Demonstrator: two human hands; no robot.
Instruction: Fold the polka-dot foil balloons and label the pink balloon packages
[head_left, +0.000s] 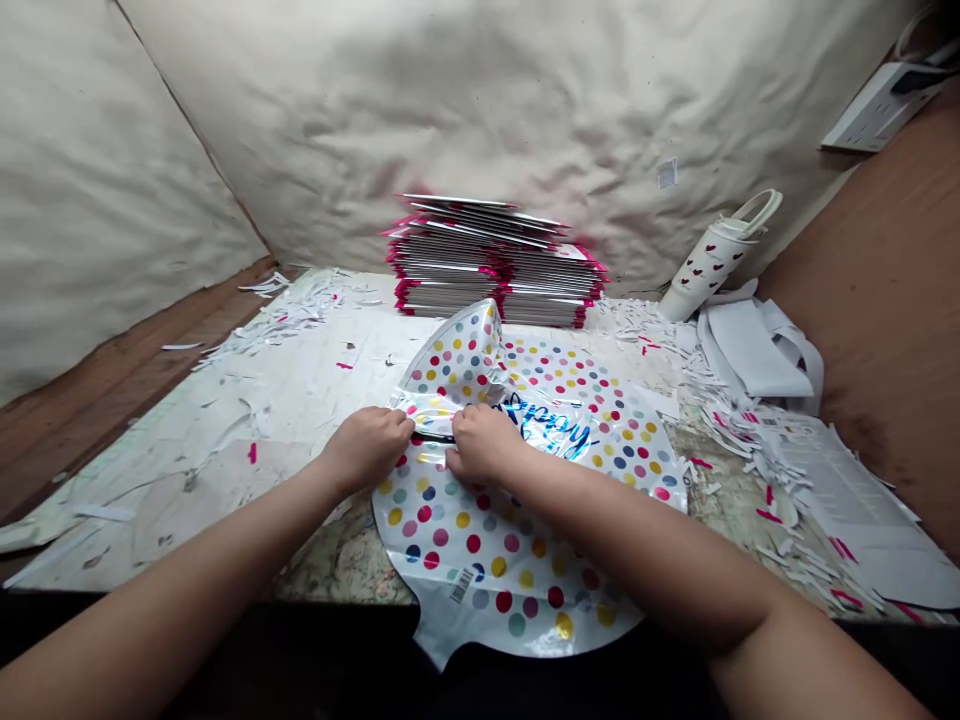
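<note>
A flat foil balloon (pixel 517 560) with many-coloured dots and shiny blue lettering lies over the table's front edge. Its tail hangs at the lower left, near a small printed barcode. The upper left part is folded over and stands up a little. My left hand (pixel 373 447) is closed on the left end of that fold. Closed on the same fold, a short way to the right, is my right hand (pixel 484 443). A dark line shows along the crease between the two hands. The fingertips are partly hidden in the foil.
Behind the balloon stands a tall stack of flat pink-edged packs (pixel 495 265). A white tumbler with hearts (pixel 709 268) leans at the back right, beside a curled white strip (pixel 757 345). Paper scraps litter the table (pixel 300 400); a printed sheet (pixel 862 510) lies right.
</note>
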